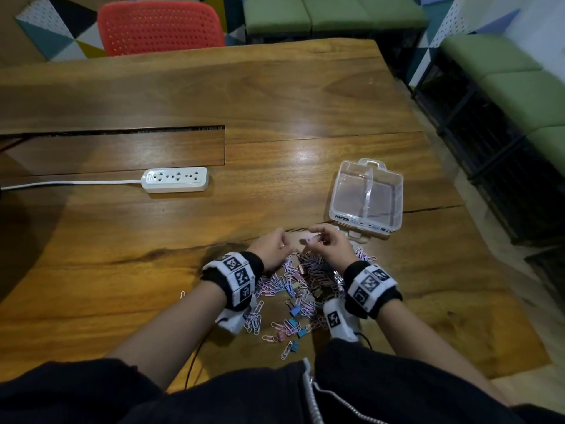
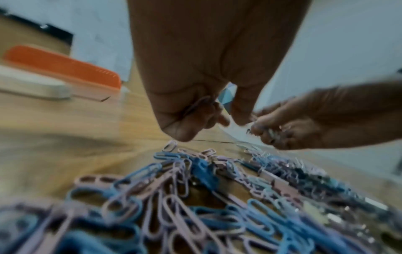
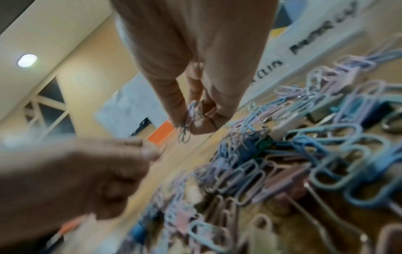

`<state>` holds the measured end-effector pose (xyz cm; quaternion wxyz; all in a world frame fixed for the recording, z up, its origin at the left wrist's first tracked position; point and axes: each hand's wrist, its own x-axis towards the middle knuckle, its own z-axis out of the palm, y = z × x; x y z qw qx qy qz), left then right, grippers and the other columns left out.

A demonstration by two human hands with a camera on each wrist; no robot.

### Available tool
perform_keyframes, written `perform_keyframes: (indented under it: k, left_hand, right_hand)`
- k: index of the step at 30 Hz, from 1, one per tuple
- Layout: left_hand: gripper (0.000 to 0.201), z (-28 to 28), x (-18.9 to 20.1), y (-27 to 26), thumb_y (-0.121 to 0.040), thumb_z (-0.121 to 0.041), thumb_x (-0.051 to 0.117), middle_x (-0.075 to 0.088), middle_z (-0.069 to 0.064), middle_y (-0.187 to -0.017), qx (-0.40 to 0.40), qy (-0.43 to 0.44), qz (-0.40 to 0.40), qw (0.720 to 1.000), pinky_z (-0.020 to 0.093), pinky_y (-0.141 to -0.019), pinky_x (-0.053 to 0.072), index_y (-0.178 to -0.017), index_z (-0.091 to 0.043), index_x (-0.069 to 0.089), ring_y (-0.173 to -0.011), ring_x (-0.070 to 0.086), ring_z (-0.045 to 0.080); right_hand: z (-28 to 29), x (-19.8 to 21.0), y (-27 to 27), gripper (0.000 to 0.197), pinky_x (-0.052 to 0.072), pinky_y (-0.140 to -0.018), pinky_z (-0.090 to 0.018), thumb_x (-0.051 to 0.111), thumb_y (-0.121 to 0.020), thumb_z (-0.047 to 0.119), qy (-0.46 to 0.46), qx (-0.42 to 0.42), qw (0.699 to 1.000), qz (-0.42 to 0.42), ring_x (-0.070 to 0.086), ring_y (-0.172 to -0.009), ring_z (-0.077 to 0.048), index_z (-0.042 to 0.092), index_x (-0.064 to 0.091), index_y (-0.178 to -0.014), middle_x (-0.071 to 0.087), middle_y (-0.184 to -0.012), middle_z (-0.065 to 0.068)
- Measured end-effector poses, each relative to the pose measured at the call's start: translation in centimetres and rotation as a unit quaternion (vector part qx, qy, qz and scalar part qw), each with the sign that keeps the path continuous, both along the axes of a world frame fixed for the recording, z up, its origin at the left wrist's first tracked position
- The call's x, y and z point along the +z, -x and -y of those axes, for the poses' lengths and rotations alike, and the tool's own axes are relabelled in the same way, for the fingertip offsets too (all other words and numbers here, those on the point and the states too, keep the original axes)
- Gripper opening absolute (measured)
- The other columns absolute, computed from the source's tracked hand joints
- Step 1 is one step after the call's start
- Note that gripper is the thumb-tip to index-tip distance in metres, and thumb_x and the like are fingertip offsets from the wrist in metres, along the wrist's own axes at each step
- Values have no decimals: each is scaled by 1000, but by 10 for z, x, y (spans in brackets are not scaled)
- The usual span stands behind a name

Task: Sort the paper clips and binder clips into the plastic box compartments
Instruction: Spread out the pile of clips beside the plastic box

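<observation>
While the big brown wooden counter (image 1: 275, 96) fills most of the room, a red plastic chair with little holes (image 1: 160, 27) stands at its far side. A white power strip with a long white cord (image 1: 175, 179) lies on the counter, well apart from the clips. The clear plastic box with two compartments (image 1: 367, 198) sits open near the right hand, and I see nothing in it. A messy heap of pink, purple and blue paper clips and small binder clips (image 1: 301, 289) lies on the counter under both wrists. The left hand (image 1: 270, 249) has curled fingers pinching a pale paper clip. The right hand (image 1: 328, 244) grips a little bunch of paper clips (image 3: 188, 120) above the heap.
</observation>
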<state>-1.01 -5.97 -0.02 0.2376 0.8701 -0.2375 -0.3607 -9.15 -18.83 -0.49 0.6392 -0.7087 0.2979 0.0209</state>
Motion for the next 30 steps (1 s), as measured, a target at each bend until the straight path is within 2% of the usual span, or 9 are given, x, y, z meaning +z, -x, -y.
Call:
perform_keyframes:
  k: [4, 7, 10, 14, 18, 22, 26, 28, 30]
  left_hand:
    - [68, 5, -4, 3, -77, -34, 70, 48, 7, -135, -183, -103, 114, 971, 34, -98, 43, -135, -16, 37, -120, 48, 24]
    - [50, 5, -10, 7, -79, -30, 68, 53, 8, -125, -201, -108, 155, 961, 36, -93, 47, -123, -18, 48, -113, 52, 24]
    - [28, 4, -14, 12, -85, -28, 61, 55, 8, -114, -212, -102, 168, 957, 34, -86, 46, -110, -16, 56, -105, 54, 24]
    - [22, 1, -17, 16, -90, -28, 52, 56, 8, -109, -230, -108, 166, 953, 34, -85, 46, -104, -11, 55, -102, 54, 24]
    - [18, -6, -20, 13, -93, -24, 47, 51, 3, -82, -176, -51, 78, 980, 23, -68, 42, -79, -13, 49, -77, 48, 17]
    - [28, -11, -12, 8, -94, -13, 42, 42, -3, -67, 0, 70, -140, 988, 15, -47, 33, -67, -18, 39, -54, 39, 7]
    - [12, -17, -9, 7, -74, -10, 44, 50, -1, -54, 171, 253, -377, 874, 13, -34, 34, -64, -12, 38, -37, 41, 5]
    - [6, -15, -9, 9, -63, -13, 43, 53, -3, -48, 204, 310, -416, 830, 11, -34, 32, -62, -13, 37, -36, 41, 7]
    - [6, -9, -4, 12, -67, -15, 44, 55, -2, -49, 224, 329, -418, 816, 10, -34, 32, -63, -13, 40, -36, 42, 8]
  right_hand:
    - [16, 0, 12, 16, 43, -65, -24, 47, -87, -2, -192, -75, 979, 0, 50, -69, -13, 5, 58, -96, 56, -82, -3]
    - [25, 0, 21, 19, 50, -57, -19, 42, -89, -5, -276, -100, 956, -1, 52, -71, -13, 4, 57, -94, 56, -87, -5]
    - [29, 1, 28, 20, 48, -48, -12, 38, -90, -4, -336, -115, 935, -4, 54, -57, -8, 2, 56, -98, 53, -76, -5]
    - [31, -4, 36, 21, 39, -37, -15, 33, -85, 0, -409, -154, 899, 1, 43, -40, -7, 2, 54, -80, 46, -64, -3]
    - [31, -9, 42, 25, 32, -37, -17, 34, -85, 17, -382, -127, 915, -16, 36, -38, -8, 10, 43, -62, 45, -59, -3]
    - [27, -9, 45, 31, 34, -47, -20, 38, -94, 22, -270, -89, 955, -82, 35, -39, -7, 13, 50, -66, 45, -50, 5]
    - [18, -2, 43, 20, 31, -35, -14, 43, -87, 5, -179, -69, 978, -85, 32, -41, -6, 8, 55, -73, 42, -57, 1]
    - [16, -1, 43, 20, 27, -32, -13, 45, -87, 6, -156, -75, 983, -69, 31, -35, -3, 8, 55, -70, 41, -57, 1]
    - [16, -3, 45, 23, 24, -32, -14, 47, -88, 11, -136, -74, 986, -69, 30, -33, -2, 10, 57, -68, 42, -54, 2]
